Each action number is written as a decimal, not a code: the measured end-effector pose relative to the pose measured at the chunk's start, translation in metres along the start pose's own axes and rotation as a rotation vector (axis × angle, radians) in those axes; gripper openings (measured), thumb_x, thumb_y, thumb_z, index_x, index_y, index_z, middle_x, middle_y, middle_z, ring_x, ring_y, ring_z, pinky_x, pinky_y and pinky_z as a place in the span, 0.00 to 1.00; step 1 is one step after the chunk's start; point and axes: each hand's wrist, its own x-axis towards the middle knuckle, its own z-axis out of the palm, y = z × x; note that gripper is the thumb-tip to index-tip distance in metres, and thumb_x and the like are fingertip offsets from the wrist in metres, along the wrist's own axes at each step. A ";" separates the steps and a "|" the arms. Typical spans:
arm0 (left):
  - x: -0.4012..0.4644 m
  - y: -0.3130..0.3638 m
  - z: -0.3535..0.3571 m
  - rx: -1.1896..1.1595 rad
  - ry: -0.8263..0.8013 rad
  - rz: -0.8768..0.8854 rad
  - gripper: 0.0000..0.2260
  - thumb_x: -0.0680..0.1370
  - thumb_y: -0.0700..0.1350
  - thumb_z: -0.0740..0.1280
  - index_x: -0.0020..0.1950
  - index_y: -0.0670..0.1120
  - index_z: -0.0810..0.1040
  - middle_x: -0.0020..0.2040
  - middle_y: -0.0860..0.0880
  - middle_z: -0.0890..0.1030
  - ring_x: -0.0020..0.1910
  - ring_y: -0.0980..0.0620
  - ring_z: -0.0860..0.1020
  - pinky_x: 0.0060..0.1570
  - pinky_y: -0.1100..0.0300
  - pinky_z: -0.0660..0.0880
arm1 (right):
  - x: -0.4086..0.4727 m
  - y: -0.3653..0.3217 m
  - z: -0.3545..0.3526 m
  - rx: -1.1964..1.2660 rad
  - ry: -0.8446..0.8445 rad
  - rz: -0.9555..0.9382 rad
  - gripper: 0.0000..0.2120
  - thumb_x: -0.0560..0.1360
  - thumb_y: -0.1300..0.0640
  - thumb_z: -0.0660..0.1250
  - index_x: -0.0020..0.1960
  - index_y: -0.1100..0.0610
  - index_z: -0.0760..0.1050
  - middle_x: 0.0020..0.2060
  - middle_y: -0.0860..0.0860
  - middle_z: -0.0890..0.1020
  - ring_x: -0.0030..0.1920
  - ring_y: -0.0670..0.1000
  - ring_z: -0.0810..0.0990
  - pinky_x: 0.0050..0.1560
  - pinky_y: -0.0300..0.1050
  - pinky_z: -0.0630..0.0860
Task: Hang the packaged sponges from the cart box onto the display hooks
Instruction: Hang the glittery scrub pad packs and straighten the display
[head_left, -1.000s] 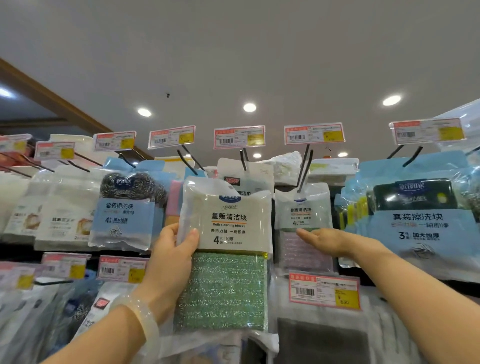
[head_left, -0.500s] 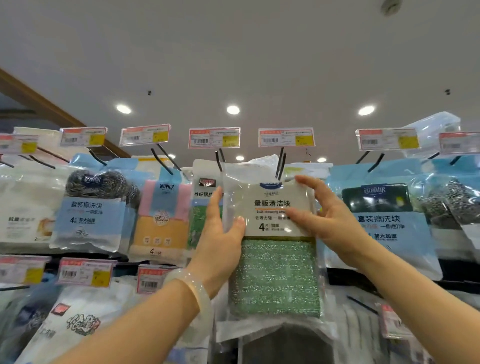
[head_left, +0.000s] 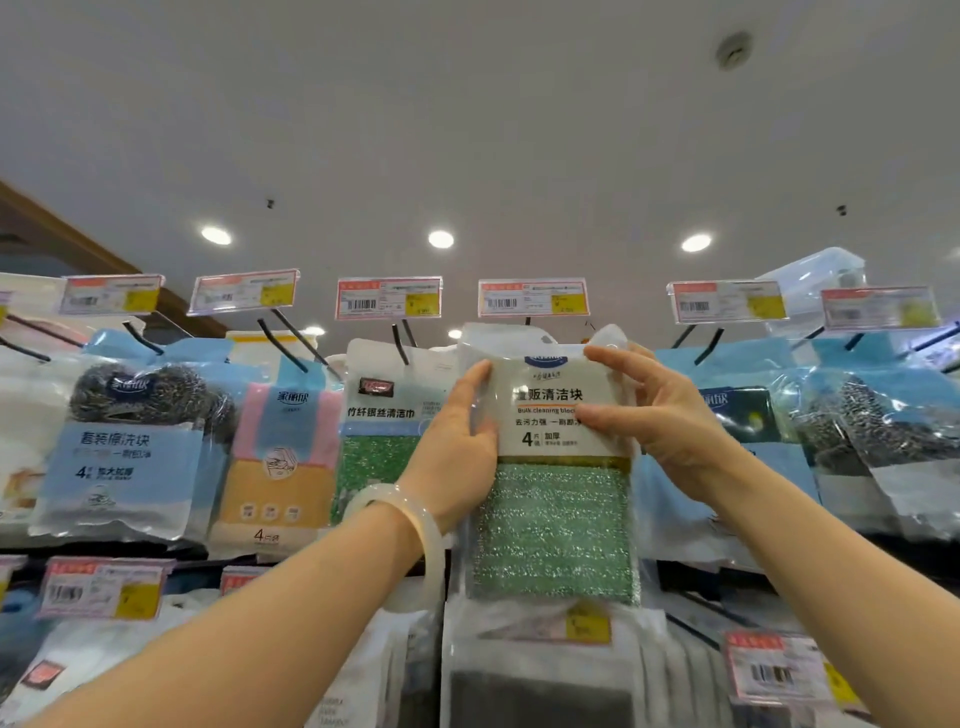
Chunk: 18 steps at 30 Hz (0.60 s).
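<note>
A clear packet of green sponges (head_left: 553, 499) with a white label is held up in front of the top row of display hooks, right under a price tag (head_left: 533, 297). My left hand (head_left: 457, 447) grips its left edge, thumb on the front. My right hand (head_left: 654, 410) pinches its upper right corner and right edge. The packet's top hides the hook behind it, so whether the hook passes through the packet's hole cannot be told.
Other hanging packets flank it: a green scouring cloth pack (head_left: 382, 431) to the left, a pink and yellow sponge pack (head_left: 280, 457), steel wool packs (head_left: 137, 441), and a blue pack (head_left: 737, 415) to the right. A lower row with price tags (head_left: 774, 670) hangs below.
Both hands carried the sponge packet rightward and up from the neighbouring hook to the spot under this price tag. My right hand came from the shelf onto the packet's right side.
</note>
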 end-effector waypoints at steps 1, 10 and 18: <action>0.004 0.001 -0.002 0.009 0.007 0.012 0.24 0.80 0.36 0.56 0.72 0.57 0.61 0.55 0.60 0.72 0.50 0.63 0.75 0.46 0.71 0.76 | 0.003 -0.001 0.000 0.017 0.004 -0.003 0.26 0.56 0.62 0.75 0.53 0.48 0.77 0.65 0.54 0.70 0.56 0.56 0.79 0.43 0.40 0.82; 0.026 -0.005 -0.009 0.027 0.036 -0.016 0.24 0.80 0.35 0.55 0.74 0.52 0.59 0.61 0.53 0.74 0.53 0.56 0.77 0.40 0.72 0.77 | 0.033 0.002 0.007 0.021 -0.013 0.045 0.28 0.65 0.70 0.72 0.60 0.51 0.74 0.60 0.57 0.74 0.41 0.48 0.85 0.35 0.36 0.80; 0.042 -0.006 -0.003 0.047 0.064 -0.016 0.24 0.80 0.34 0.54 0.74 0.51 0.58 0.71 0.47 0.69 0.65 0.46 0.72 0.46 0.70 0.75 | 0.046 0.006 0.005 0.074 0.040 0.073 0.26 0.64 0.69 0.73 0.55 0.47 0.74 0.57 0.57 0.74 0.39 0.52 0.86 0.37 0.40 0.81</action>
